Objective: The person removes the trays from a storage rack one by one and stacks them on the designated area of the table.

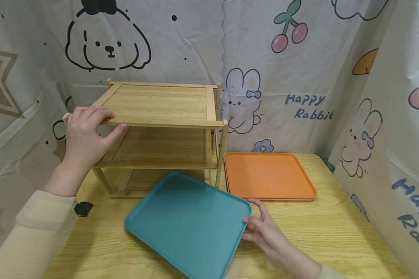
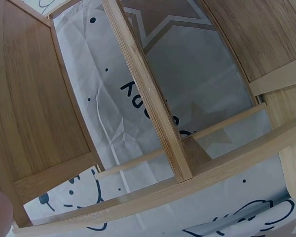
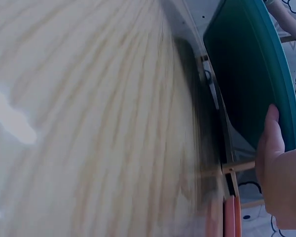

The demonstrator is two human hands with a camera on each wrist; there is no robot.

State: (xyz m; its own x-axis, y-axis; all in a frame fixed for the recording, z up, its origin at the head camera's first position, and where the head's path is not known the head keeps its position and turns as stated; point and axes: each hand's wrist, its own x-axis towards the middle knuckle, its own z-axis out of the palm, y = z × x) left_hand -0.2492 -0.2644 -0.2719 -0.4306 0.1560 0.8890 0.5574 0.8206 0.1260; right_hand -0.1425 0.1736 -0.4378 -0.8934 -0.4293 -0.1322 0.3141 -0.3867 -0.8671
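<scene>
A three-tier wooden shelf [image 1: 160,102] stands at the back left of the table. My left hand [image 1: 85,133] grips its top board at the front left corner, thumb below the edge and fingers over it. In the left wrist view the shelf's wooden frame [image 2: 148,94] fills the picture, with a bit of the hand at the lower left. With my right hand [image 1: 269,234] I pinch the right edge of a teal tray [image 1: 192,224], held tilted above the table in front of the shelf. In the right wrist view, fingers press the tray's underside [image 3: 246,79].
Right of the shelf, an orange tray [image 1: 269,176] lies on top of another tray on the wooden table [image 1: 335,232]. A small black object [image 1: 83,209] sits near the left sleeve. Printed cloth [image 1: 181,46] hangs behind and at both sides.
</scene>
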